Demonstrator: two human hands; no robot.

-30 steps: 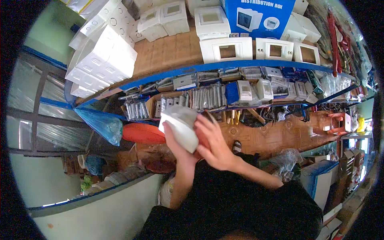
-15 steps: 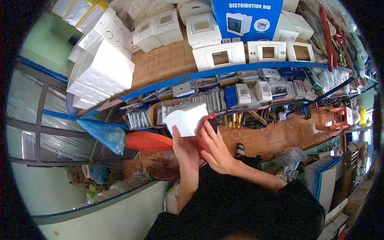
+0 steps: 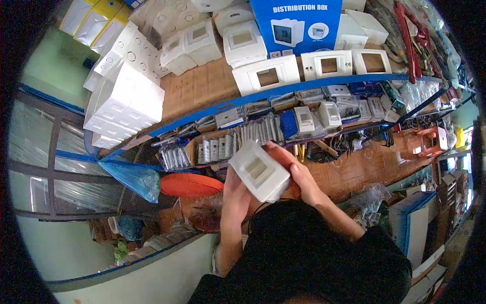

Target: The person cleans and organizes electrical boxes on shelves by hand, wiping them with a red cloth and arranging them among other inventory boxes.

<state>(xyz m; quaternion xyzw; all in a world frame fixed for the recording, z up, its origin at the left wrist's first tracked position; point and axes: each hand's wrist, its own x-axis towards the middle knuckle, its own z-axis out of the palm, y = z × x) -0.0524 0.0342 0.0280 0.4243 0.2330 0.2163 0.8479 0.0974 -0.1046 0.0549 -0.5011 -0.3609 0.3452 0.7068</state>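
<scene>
A white distribution box (image 3: 243, 164) with a windowed front is tilted up in front of my chest. My left hand (image 3: 234, 198) grips it from the left and below, with part of the fingers hidden behind it. On the opposite side, my right hand (image 3: 307, 185) is closed around a red cloth (image 3: 281, 155), which lies against the box's right edge. The cloth is partly covered by the hand.
A blue-edged shelf (image 3: 202, 112) ahead holds white boxes (image 3: 245, 43) and a blue carton (image 3: 298, 28). Packed switch plates (image 3: 260, 129) fill the level below. At left are a red round seat (image 3: 190, 185) and a blue plastic bag (image 3: 134, 177).
The box has been turned so its windowed front faces me, and it sits slightly lower and to the right. My right hand has moved right along its side with the cloth.
</scene>
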